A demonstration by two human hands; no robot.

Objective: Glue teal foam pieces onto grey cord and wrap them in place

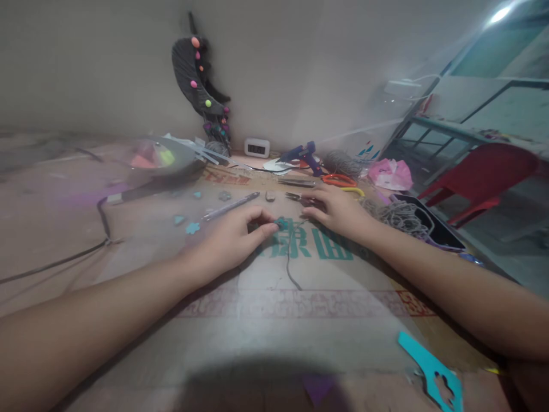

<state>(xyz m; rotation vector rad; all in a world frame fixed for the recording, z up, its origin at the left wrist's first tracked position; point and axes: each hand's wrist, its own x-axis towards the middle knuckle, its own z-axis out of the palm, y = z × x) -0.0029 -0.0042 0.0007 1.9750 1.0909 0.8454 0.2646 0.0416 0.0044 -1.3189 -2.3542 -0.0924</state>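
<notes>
My left hand [242, 232] pinches a small teal cut-out piece [281, 223] between thumb and fingertips, just above the printed board. My right hand [332, 209] lies over a pair of small pliers [294, 196], with thumb and forefinger apart; its lower fingers are partly hidden. A thin grey yarn [289, 257] runs from under the right thumb down the board. Left of my hands are a pen [231, 206] and a light-blue flower cut-out [193, 228]. A small grey piece [270, 196] sits beyond the left fingertips.
A blue glue gun [300, 155], orange-handled scissors [338, 181] and a white clock [257, 148] stand along the wall. Tangled grey yarn [403, 217] lies on a dark tray [446, 237] at right. A turquoise cut sheet [433, 369] is near the front edge. A decorated crescent [189, 74] hangs behind.
</notes>
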